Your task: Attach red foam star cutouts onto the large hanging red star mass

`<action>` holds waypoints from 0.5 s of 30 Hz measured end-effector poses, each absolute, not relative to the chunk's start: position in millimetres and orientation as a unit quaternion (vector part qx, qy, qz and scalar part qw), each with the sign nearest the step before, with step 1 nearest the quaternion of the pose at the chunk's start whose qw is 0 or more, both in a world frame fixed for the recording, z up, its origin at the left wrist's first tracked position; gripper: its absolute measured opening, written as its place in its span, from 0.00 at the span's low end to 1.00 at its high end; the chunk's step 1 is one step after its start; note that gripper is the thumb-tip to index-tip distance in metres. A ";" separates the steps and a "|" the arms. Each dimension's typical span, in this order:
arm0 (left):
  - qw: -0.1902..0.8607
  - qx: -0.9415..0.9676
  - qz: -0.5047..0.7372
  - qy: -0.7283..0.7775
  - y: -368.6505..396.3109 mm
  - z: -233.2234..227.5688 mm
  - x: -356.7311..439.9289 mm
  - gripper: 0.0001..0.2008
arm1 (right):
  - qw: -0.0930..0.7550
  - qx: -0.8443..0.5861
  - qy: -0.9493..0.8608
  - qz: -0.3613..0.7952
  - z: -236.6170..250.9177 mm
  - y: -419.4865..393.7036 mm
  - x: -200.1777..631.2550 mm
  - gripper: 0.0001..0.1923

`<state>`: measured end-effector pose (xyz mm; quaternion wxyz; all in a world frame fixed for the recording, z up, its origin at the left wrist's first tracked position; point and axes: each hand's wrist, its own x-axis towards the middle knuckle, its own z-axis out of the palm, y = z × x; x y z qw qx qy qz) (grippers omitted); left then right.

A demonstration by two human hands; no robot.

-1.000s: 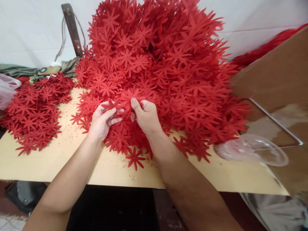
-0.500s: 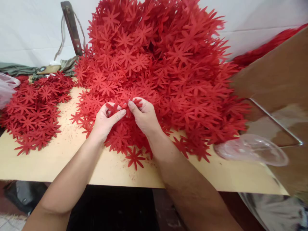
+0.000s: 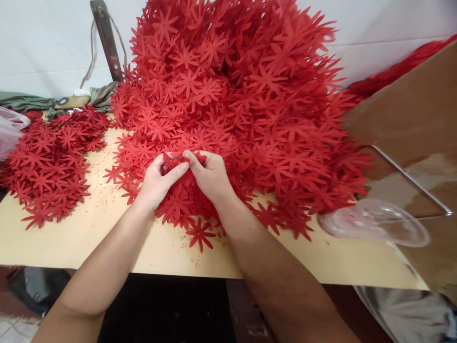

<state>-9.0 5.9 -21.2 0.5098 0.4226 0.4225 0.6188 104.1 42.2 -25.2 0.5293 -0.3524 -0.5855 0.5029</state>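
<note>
Red star-shaped flower cutouts of thin felt-like sheet are heaped in a tall pile that rises directly beyond both hands. At the near foot of that pile, one red flower cutout is pinched between the left hand and the right hand, whose thumb tips nearly meet over it. The left hand is closed narrowly, thumb pressed across the cutout against the curled fingers; the right hand is likewise closed, thumb on top and fingers tucked beneath the petals. Both wrists are laid over loose cutouts spread on the pale wooden counter. A single red cutout is seen lying flat on the counter just below the hands, toward the near edge. Well to the left of the left hand, a lower, flatter heap of the same red cutouts is spread out. Well to the right of the right hand, a clear plastic bag is lying at the counter's edge beside a slanted brown board. Beyond the left hand, a dark metal bar is leaned against the white wall.
</note>
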 end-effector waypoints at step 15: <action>0.442 0.322 0.700 0.459 13.8 -26.4 -19.1 0.12 | 0.466 -0.268 -0.580 0.611 -32.5 44.0 102.2 0.20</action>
